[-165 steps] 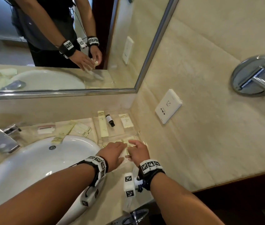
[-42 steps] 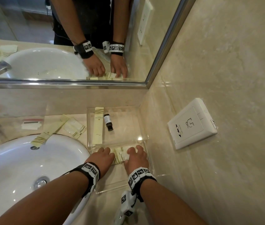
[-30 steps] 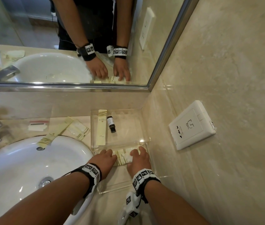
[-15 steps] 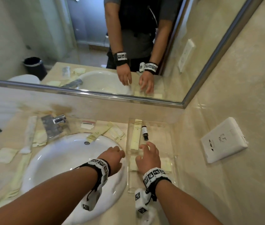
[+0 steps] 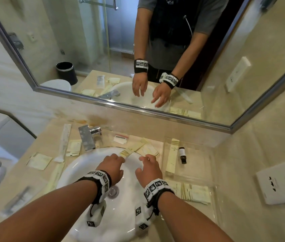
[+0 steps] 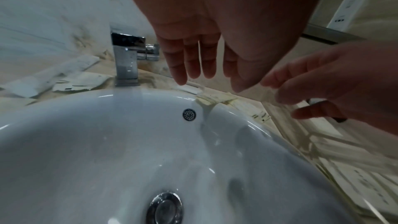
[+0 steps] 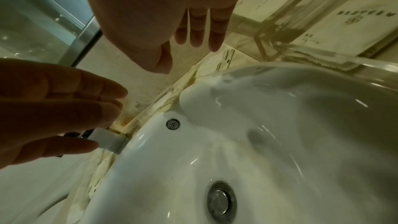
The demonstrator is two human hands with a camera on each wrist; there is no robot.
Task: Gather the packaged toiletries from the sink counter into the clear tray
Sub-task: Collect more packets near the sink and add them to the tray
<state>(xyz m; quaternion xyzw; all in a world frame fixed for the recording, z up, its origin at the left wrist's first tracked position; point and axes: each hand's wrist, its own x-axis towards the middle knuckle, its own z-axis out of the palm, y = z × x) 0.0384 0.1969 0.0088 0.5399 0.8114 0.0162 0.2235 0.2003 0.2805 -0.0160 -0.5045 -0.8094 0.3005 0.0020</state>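
Both my hands hover open over the white basin, holding nothing. My left hand (image 5: 115,163) (image 6: 211,74) and right hand (image 5: 147,163) (image 7: 189,48) point their fingertips at a long cream packet (image 5: 133,150) (image 6: 215,99) whose end overhangs the far sink rim. A squarer cream packet (image 5: 149,151) (image 7: 226,57) lies just right of it. The clear tray (image 5: 199,163) (image 7: 301,48) stands to the right by the wall. It holds a long cream packet (image 5: 172,158), a small dark bottle (image 5: 182,155) and flat striped packets (image 5: 190,191).
The chrome faucet (image 5: 87,137) stands behind the sink (image 5: 86,165). A small white packet with a red strip (image 5: 120,138) lies beside it. Several more packets (image 5: 39,160) lie on the counter left of the basin. A wall socket (image 5: 281,182) is on the right.
Both hands have lifted off the flat packets in the tray and moved left over the basin. The head view has swung left and now takes in the whole counter.
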